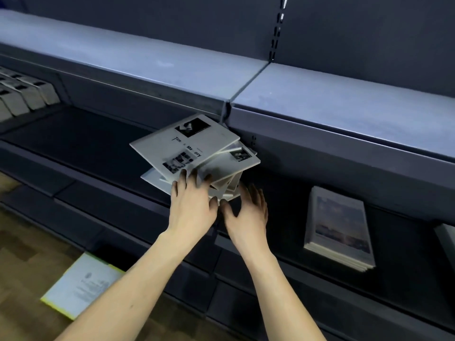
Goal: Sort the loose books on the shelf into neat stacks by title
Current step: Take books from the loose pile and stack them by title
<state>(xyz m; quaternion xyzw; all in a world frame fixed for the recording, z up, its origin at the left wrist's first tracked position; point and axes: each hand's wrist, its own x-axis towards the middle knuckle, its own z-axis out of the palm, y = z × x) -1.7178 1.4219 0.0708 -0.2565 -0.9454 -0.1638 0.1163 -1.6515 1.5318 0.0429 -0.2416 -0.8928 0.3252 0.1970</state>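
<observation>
A person's two bare forearms reached from the bottom of the view toward a dark shelf (93, 143). At the centre sat a messy pile of books (197, 156), thin and pale grey, fanned out at different angles with corners jutting toward 2 o'clock and 7 o'clock. The top book (182, 141) showed black-and-white photographs and partly readable lettering, seemingly "Time" and "Memory". The left hand (193, 205) lay on the pile's near edge, fingers spread and fairly straight, pressing rather than clasping. The right hand (248, 212) hovered just beside the pile at 4 o'clock, fingers loose and open, holding nothing; whether it touched the books was unclear.

The likely risk: the pile was skewed and overhung the shelf's front edge, so a one-sided push could have slid the slick covers off one another and sent copies to the floor. Squaring them with only one hand engaged could also have bent corners.

At 3 o'clock lay a neat stack (339, 227) with a blurred coloured cover. At 10 o'clock stood a row of grey books (27, 94). At 7 o'clock a pale, yellow-edged book (81, 284) lay on the wooden floor
</observation>
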